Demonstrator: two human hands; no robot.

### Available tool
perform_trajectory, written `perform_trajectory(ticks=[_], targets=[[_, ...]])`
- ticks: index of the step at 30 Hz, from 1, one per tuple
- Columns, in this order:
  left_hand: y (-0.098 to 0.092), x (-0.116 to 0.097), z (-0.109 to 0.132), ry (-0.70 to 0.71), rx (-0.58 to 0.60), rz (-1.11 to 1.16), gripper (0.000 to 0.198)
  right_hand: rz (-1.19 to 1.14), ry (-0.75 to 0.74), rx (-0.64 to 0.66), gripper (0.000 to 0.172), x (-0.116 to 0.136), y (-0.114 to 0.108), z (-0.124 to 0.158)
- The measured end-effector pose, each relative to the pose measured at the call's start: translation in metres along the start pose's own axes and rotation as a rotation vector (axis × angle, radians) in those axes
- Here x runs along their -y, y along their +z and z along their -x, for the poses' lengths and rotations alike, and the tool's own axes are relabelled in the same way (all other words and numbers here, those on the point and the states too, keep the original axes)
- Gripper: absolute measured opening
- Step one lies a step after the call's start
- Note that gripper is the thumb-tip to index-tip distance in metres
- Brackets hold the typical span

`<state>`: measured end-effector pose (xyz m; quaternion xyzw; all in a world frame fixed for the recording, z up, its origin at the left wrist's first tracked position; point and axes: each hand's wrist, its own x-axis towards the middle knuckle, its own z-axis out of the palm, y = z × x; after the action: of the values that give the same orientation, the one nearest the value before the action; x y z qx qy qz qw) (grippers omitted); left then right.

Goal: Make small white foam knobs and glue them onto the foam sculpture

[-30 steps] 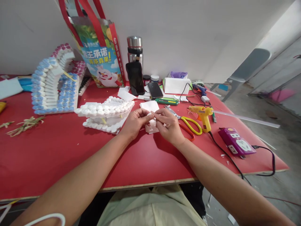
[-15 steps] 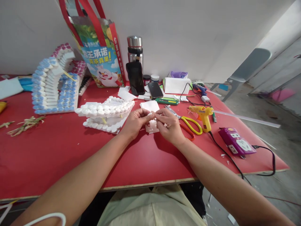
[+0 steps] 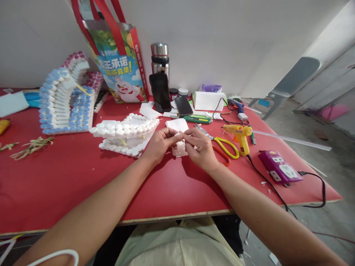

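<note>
My left hand [image 3: 164,145] and my right hand [image 3: 200,147] meet at the fingertips above a stack of white paper sheets [image 3: 177,124]. Both are closed in a pinch on a small white piece of paper [image 3: 178,135], mostly covered by the fingers. Left of my left hand sits a white two-tiered model [image 3: 122,130] edged with rounded white tips, a yellow stick showing between its tiers. Scissors [image 3: 226,147] with one yellow and one red handle lie just right of my right hand, partly hidden by it.
A yellow glue gun [image 3: 242,137] with a long clear stick stands at right, near a purple power socket [image 3: 281,168] and its black cable. Blue-and-white models [image 3: 66,105], a shopping bag [image 3: 122,70], a steel flask [image 3: 160,55] and a phone [image 3: 183,106] line the back.
My hands keep the same pinch, with barely any finger movement. The whole view has shifted very slightly; nothing on the table has visibly moved.
</note>
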<state>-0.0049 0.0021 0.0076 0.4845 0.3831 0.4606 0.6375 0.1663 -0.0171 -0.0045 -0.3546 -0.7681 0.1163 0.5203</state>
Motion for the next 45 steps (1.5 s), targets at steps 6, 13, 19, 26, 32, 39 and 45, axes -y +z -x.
perform_trajectory(ticks=[6, 13, 19, 26, 32, 39, 45], targets=[[0.000, -0.002, 0.000, 0.004, -0.002, -0.009, 0.035, 0.012, -0.007, -0.003, 0.046, 0.000, 0.000, 0.000], [-0.002, 0.002, -0.001, -0.006, 0.017, 0.004, 0.036, 0.082, -0.026, 0.023, 0.045, -0.003, -0.001, 0.002], [-0.004, -0.003, -0.006, 0.025, 0.031, 0.095, 0.031, 0.017, 0.050, 0.059, 0.050, 0.003, -0.006, -0.003], [-0.007, -0.008, -0.007, -0.104, 0.079, 0.318, 0.031, -0.090, 0.106, 0.087, 0.060, 0.012, -0.011, -0.006], [-0.006, -0.008, -0.007, -0.106, 0.085, 0.352, 0.031, -0.030, 0.050, 0.108, 0.058, 0.009, -0.007, -0.003], [-0.006, -0.005, -0.008, -0.118, 0.001, 0.267, 0.035, 0.048, 0.000, 0.100, 0.054, 0.005, -0.006, -0.001], [-0.003, -0.009, -0.007, -0.106, 0.029, 0.306, 0.033, -0.091, 0.158, 0.019, 0.039, 0.013, -0.009, -0.008]])
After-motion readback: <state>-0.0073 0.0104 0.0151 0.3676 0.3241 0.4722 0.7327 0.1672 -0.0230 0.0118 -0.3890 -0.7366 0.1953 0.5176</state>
